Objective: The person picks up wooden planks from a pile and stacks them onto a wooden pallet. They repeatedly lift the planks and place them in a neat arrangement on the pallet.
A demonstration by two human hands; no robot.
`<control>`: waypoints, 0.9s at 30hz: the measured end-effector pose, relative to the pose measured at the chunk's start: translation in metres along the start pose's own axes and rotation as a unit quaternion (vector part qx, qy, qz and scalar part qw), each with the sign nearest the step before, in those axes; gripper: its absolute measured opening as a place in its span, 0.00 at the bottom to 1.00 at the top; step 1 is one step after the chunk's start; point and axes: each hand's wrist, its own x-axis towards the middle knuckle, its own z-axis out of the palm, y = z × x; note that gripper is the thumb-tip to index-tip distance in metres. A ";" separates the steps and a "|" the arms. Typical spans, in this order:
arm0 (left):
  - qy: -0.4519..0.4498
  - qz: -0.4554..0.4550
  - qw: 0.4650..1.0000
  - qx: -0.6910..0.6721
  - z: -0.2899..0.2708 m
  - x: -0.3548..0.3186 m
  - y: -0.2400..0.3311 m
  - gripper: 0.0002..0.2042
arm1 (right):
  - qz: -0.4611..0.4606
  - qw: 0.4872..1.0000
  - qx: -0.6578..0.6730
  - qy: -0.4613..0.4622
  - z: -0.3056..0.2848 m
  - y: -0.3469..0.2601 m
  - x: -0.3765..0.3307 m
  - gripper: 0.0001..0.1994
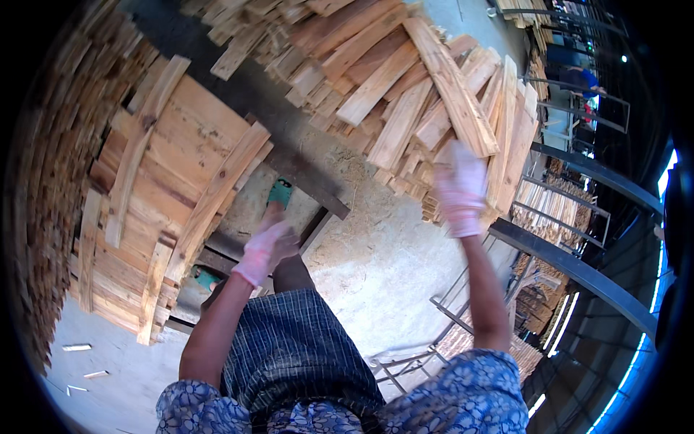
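My right hand (461,189), in a pinkish-white glove, reaches over the near edge of a large pile of sawn wooden planks (390,87). Motion smears its fingers, so their grip is unclear. Just beyond it lies a long plank (455,90) slanting across the top of the pile, its near end beside the fingers. My left hand (269,247), gloved alike, hangs above my lap with fingers loosely apart and nothing visible in it. To its left is a stack of wide boards (181,145) with narrow wooden strips (220,177) laid across.
A dark metal frame (311,195) stands on the floor between stack and pile, near my feet in green sandals (280,192). Tall stacked wood (58,145) lines the far left. Metal racks (571,267) stand at right; a person (591,90) is in the distance.
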 end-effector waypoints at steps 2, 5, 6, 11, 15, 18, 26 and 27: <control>-0.038 0.019 0.993 0.109 0.083 0.030 0.023 0.36 | 0.276 0.960 -0.037 -0.016 -0.017 0.113 -0.012 0.32; -0.054 0.059 0.942 0.326 0.216 0.095 0.056 0.39 | 0.500 0.859 -0.031 -0.108 -0.007 0.228 -0.055 0.43; -0.046 0.092 0.907 0.408 0.248 0.133 0.057 0.40 | 0.526 0.841 -0.027 -0.126 0.008 0.239 -0.067 0.44; 0.012 0.058 0.880 0.472 0.401 0.214 0.105 0.55 | 0.545 0.820 -0.031 -0.170 0.025 0.201 -0.044 0.45; -0.029 0.068 0.866 0.494 0.440 0.261 0.080 0.53 | 0.545 0.823 0.049 -0.156 0.011 0.204 -0.043 0.45; -0.052 0.037 0.885 0.461 0.440 0.268 0.070 0.51 | 0.537 0.834 0.092 -0.092 0.010 0.216 -0.064 0.46; -0.072 0.067 0.891 0.443 0.448 0.219 0.053 0.55 | 0.624 0.742 0.243 0.030 0.017 0.256 -0.082 0.47; -0.075 0.076 0.894 0.434 0.443 0.214 0.049 0.55 | 0.645 0.700 0.306 0.041 0.019 0.261 -0.083 0.46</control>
